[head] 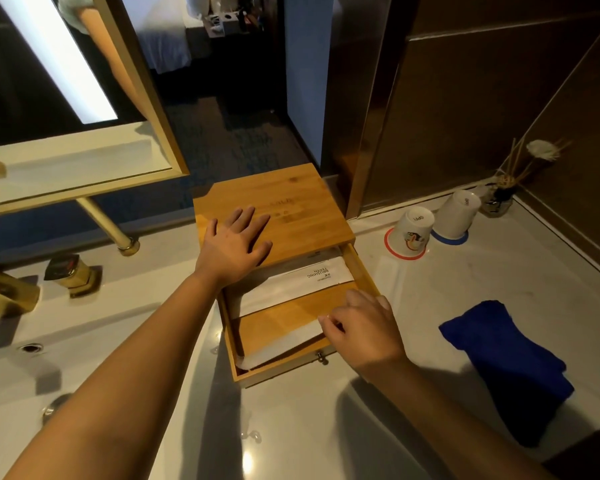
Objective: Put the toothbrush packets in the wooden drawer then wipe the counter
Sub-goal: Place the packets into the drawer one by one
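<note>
Taking the square bamboo box with its pull-out wooden drawer (361,271) as the landmark, and going from left to right: well to the left of the box stand brass tap fittings (73,275) on the pale glossy worktop (309,427), under a gold-framed mirror (146,98). The left hand (234,245) lies flat on the box lid, fingers spread and holding nothing; it seems to be steadying the box. Below the lid the drawer is pulled out toward the person. Inside it lie two long white toothbrush packets: the printed white packet (298,284) lies across the back of the drawer, and a second plain white packet (281,346) lies along the front wall. The right hand (362,327) is at the drawer's right front corner, fingers curled, with fingertips (326,322) at the end of the second packet; whether they pinch it or have just let go I cannot tell. Right of the box and near it sit two upturned white paper cups (413,230) by the wall, with a reed diffuser jar (499,199) beyond them. A folded dark blue cloth (506,362) lies on the worktop to the right of the drawer.

The step in hand looks like the end of the stowing: both packets sit in the drawer. Next, the small metal knob (321,356) on the drawer front probably wants a push to close it, while the left hand braces the lid. Then the right hand reaches right for the cloth.
</note>
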Demonstrator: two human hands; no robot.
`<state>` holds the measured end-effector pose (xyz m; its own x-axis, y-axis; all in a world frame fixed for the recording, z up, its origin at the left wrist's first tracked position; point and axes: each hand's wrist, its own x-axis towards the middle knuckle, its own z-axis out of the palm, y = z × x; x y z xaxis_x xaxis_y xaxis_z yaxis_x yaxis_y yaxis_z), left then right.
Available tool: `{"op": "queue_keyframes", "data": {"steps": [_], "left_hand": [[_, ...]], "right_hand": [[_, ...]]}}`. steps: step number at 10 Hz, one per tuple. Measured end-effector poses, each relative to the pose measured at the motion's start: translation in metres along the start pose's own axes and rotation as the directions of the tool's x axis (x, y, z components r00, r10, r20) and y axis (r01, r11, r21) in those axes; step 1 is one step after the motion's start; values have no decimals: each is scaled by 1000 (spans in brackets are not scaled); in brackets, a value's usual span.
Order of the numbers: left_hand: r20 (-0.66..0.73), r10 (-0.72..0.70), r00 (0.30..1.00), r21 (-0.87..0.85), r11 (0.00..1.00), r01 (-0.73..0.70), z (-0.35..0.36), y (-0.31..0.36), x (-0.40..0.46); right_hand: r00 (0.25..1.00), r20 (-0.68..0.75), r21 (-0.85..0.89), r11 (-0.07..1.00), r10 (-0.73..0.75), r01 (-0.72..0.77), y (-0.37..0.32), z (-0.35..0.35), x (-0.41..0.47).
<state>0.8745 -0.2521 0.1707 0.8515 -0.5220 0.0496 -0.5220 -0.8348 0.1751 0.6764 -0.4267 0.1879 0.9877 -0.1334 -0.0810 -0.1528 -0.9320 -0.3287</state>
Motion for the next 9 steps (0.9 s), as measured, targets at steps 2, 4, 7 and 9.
{"op": "queue_keyframes", "data": {"steps": [2, 4, 7, 9], "left_hand": [[3, 2, 1000, -7, 1000, -2, 1, -1, 1], [4, 2, 1000, -12, 1000, -2, 0, 0, 0], [-2, 1, 1000, -13, 1000, -1, 0, 0, 0], [-6, 1, 1000, -14, 1000, -1, -1, 0, 0]], "right_hand": [[955, 282, -98, 987, -92, 125, -1, -6, -10], [877, 465, -59, 985, -117, 163, -15, -3, -8], [866, 497, -249, 965, 54, 82, -29, 0, 3], [863, 495, -330, 941, 101, 79, -38, 4, 3]]}}
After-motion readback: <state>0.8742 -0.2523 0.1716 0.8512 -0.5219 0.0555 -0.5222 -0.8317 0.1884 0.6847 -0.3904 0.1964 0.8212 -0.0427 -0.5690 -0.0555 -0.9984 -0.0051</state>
